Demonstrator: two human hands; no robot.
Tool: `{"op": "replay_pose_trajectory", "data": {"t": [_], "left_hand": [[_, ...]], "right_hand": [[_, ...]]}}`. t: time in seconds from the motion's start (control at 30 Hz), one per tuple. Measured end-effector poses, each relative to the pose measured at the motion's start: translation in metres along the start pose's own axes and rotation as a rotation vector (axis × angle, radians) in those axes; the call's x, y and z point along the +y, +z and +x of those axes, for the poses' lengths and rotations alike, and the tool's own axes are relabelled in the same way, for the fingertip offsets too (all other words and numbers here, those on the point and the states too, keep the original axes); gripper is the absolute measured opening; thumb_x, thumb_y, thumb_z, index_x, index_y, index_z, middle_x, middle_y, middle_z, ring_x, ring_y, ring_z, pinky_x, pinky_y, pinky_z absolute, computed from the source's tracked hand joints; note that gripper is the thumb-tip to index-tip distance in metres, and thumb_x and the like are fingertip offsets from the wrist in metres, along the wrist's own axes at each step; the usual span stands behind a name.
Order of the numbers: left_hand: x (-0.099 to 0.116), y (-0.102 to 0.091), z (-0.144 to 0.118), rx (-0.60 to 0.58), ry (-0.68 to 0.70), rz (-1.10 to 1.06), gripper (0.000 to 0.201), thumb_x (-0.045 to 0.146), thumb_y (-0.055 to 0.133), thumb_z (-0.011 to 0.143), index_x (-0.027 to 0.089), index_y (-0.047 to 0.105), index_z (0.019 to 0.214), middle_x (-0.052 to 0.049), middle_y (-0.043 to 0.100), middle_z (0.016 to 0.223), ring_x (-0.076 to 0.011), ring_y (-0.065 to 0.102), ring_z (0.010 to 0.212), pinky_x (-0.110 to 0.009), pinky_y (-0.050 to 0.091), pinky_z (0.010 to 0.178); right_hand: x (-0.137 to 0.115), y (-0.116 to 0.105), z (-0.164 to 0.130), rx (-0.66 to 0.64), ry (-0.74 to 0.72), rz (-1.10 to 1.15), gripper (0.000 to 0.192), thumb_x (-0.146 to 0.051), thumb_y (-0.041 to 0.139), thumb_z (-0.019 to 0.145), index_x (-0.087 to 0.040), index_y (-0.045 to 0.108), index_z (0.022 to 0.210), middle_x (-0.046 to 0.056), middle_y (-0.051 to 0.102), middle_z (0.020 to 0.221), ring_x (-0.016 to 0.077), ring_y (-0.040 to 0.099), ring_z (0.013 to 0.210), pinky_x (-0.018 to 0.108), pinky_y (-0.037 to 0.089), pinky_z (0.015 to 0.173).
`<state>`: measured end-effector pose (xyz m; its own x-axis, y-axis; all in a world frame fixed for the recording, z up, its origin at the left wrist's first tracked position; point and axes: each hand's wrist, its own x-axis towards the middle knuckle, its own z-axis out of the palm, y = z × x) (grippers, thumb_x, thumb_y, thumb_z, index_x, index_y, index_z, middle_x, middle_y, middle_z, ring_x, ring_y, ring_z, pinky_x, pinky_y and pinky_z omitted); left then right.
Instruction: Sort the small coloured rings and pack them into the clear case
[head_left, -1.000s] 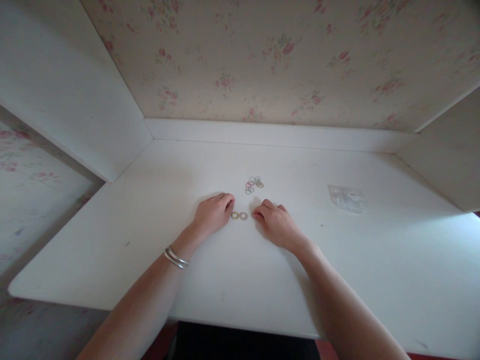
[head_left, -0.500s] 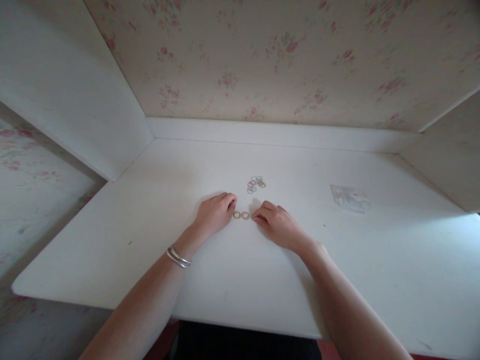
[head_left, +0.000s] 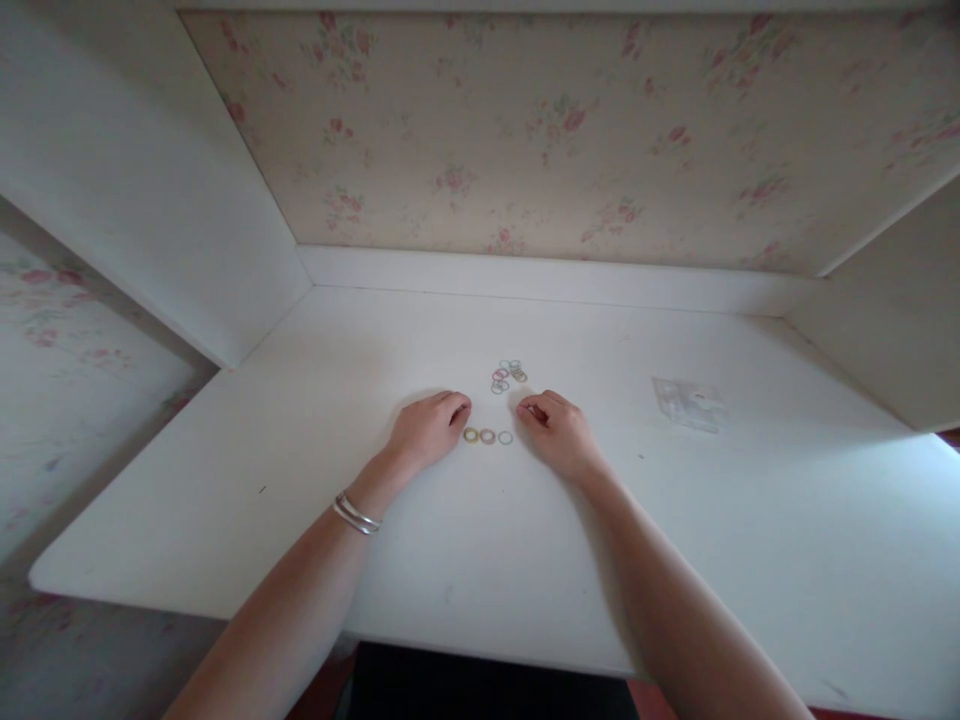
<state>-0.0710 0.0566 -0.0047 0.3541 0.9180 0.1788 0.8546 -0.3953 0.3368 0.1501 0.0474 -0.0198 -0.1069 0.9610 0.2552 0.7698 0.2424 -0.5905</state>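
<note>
Up and away goes the right hand (head_left: 562, 432), drawn back from the row since half a second ago, and a thin pale ring (head_left: 499, 439) now lies fully uncovered at the row's right end!

Head camera, the only view: that makes 3 rings side by side on the white table (head_left: 480, 570). Yellow ring (head_left: 471, 442) on the left, pinkish ring (head_left: 487, 443) in the middle, close to touching it, and the thin pale ring a little apart on the right. Left hand (head_left: 429, 428) rests on the table just beside the yellow ring, fingers curled in; whether they grip anything, I cannot tell. Right-hand fingers are bent too, thumb near the forefinger, just above and right of the pale ring and clear of it; whether anything sits between those fingertips, I cannot tell either.

Further back, beyond both hands, a loose cluster of rings (head_left: 500, 375) overlaps in pink, pale and yellowish tones. Over to the right, well apart, lies a clear plastic bag (head_left: 688, 404). A silver bracelet (head_left: 357, 513) circles the left wrist, and flowered wallpaper (head_left: 450, 130) rises behind the table.
</note>
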Motion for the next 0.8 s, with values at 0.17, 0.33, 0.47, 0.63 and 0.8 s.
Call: {"op": "replay_pose_trajectory", "data": {"t": [0.17, 0.33, 0.47, 0.63, 0.8], "left_hand": [[-0.001, 0.004, 0.019, 0.032, 0.037, -0.146, 0.022, 0.03, 0.045, 0.089, 0.023, 0.065, 0.094, -0.002, 0.066, 0.094, -0.0144, 0.059, 0.085, -0.024, 0.044, 0.077], [0.007, 0.01, 0.042, -0.033, 0.089, -0.145, 0.022, 0.033, 0.048, 0.087, 0.025, 0.067, 0.096, -0.002, 0.064, 0.095, -0.014, 0.06, 0.082, -0.024, 0.045, 0.076], [0.01, 0.013, 0.051, -0.066, 0.078, -0.09, 0.021, 0.034, 0.052, 0.086, 0.026, 0.068, 0.097, -0.001, 0.062, 0.092, -0.0136, 0.059, 0.079, -0.024, 0.044, 0.077], [0.012, 0.013, 0.048, -0.109, 0.09, -0.05, 0.021, 0.031, 0.05, 0.087, 0.022, 0.068, 0.088, -0.003, 0.061, 0.091, -0.0146, 0.059, 0.083, -0.025, 0.044, 0.079], [0.015, 0.009, 0.039, -0.095, 0.095, -0.049, 0.022, 0.025, 0.044, 0.09, 0.017, 0.065, 0.088, -0.006, 0.06, 0.092, -0.0154, 0.059, 0.084, -0.026, 0.044, 0.079]], "right_hand": [[0.002, 0.001, 0.003, 0.031, 0.011, -0.002, 0.023, -0.033, 0.047, 0.085, -0.022, 0.066, 0.086, 0.001, 0.061, 0.078, 0.0123, 0.053, 0.066, 0.024, 0.037, 0.063], [0.006, 0.003, 0.005, 0.083, 0.025, 0.039, 0.022, -0.033, 0.047, 0.084, -0.021, 0.067, 0.084, 0.002, 0.063, 0.077, 0.0128, 0.054, 0.067, 0.024, 0.039, 0.065], [0.007, 0.003, 0.006, 0.1, 0.031, 0.061, 0.022, -0.031, 0.048, 0.084, -0.021, 0.067, 0.083, 0.002, 0.064, 0.077, 0.0134, 0.055, 0.068, 0.025, 0.039, 0.064], [0.007, 0.002, 0.007, 0.09, 0.056, 0.066, 0.022, -0.031, 0.048, 0.084, -0.021, 0.068, 0.084, 0.003, 0.066, 0.08, 0.0135, 0.056, 0.069, 0.025, 0.039, 0.064], [0.006, 0.0, 0.005, 0.068, 0.044, 0.078, 0.023, -0.032, 0.047, 0.084, -0.021, 0.068, 0.085, 0.002, 0.066, 0.081, 0.0132, 0.056, 0.069, 0.025, 0.039, 0.065]]}}
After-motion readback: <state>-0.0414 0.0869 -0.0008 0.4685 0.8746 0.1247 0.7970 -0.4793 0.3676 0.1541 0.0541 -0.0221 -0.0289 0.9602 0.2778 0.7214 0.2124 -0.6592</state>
